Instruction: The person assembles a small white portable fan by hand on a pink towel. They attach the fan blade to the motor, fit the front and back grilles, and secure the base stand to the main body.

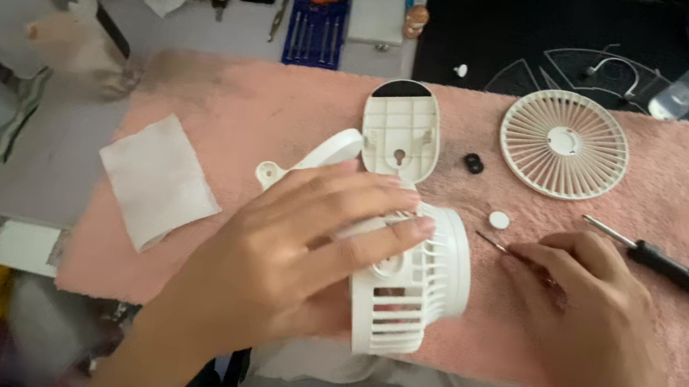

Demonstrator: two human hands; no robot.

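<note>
My left hand [296, 251] lies over a white fan housing [410, 304] on the pink towel [685, 188], fingers spread across its slatted back. My right hand [580, 306] grips a thin metal tool [496, 245] whose tip points left toward the housing. A white base plate [401, 128] lies just behind the housing, and a white stand arm [313, 160] sticks out from under my left hand. The round front grille [565, 145] lies detached at the towel's back right.
A black-handled screwdriver [675, 271] lies right of my right hand. A small white cap [499, 219] and a black knob [474, 162] rest on the towel. A folded white cloth [158, 180] sits at left; a blue screwdriver set [318, 24] is behind.
</note>
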